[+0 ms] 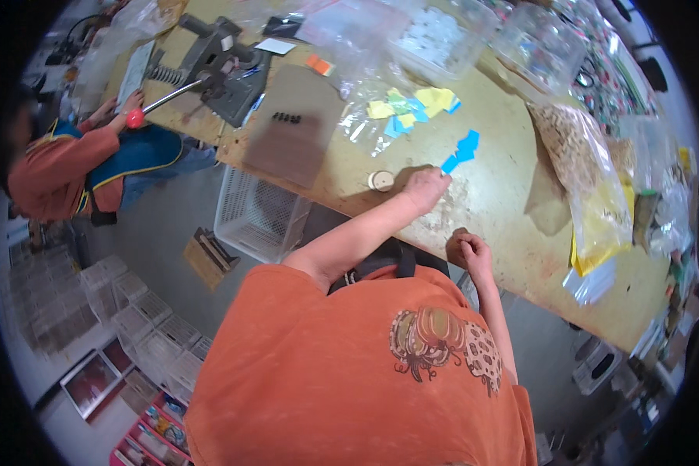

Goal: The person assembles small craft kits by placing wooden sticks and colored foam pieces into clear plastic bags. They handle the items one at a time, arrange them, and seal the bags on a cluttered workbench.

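Note:
My left hand (427, 189) reaches over the table, its fingers closed on the end of a small blue paper slip (449, 165). More blue slips (467, 144) lie just beyond it on the tabletop. A pale round roll or spool (380, 181) sits left of this hand. Nearer the table's front edge is my right hand (474, 252), with fingers curled and thumb against them; whatever may be in them is too small to make out. Farther back, yellow and blue paper slips (412, 109) are scattered on a clear plastic bag (363, 128).
A brown board (291, 147) with small black pieces (286, 118) lies left, beside a grey lever press (224, 70). At right stands a bag of small tan pieces (579, 163). Clear bins (435, 39) line the back. A co-worker (70, 167) sits at left.

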### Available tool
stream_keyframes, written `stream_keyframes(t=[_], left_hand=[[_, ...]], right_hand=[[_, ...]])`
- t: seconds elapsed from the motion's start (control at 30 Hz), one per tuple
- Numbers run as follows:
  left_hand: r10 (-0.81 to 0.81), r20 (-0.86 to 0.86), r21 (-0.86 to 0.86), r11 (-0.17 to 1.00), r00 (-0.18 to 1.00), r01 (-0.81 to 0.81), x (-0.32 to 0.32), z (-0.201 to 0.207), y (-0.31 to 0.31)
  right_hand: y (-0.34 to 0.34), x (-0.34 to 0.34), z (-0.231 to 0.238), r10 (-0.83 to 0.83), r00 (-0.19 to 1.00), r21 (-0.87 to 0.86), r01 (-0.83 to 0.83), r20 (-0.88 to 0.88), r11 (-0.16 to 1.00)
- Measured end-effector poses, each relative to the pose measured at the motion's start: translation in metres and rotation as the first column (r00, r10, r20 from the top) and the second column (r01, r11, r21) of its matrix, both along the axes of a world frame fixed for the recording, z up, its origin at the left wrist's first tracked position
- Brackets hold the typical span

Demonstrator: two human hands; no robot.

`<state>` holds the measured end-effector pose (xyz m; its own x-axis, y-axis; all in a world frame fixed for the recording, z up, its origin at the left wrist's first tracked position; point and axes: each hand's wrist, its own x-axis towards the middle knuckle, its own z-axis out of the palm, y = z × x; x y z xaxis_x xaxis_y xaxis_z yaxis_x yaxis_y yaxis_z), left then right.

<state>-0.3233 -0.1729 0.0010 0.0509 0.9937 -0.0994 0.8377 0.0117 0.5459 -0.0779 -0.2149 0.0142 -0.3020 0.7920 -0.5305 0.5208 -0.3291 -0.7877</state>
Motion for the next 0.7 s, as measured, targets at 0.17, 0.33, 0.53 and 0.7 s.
stream_keyframes(t=[0.17,0.33,0.53,0.7], left_hand=[[0.223,0.157,0.086,0.967,0.962,-0.238,-0.050,0.023,-0.012],[0.707,0.147,0.282,0.640,0.692,-0.714,-0.215,0.016,-0.055],[0.813,-0.115,0.277,0.578,0.571,-0.768,-0.317,-0.017,-0.095],[0.761,-0.152,0.403,0.631,0.631,-0.663,-0.302,-0.003,-0.081]], right_hand=[[0.008,-0.004,0.004,0.012,0.999,-0.084,-0.015,-0.032,0.996],[0.007,0.004,-0.003,0.098,0.995,-0.025,-0.097,0.015,0.995],[0.010,-0.017,0.014,0.199,0.977,-0.005,-0.199,0.075,0.980],[0.014,-0.029,0.015,0.261,0.959,0.108,-0.273,0.113,0.956]])
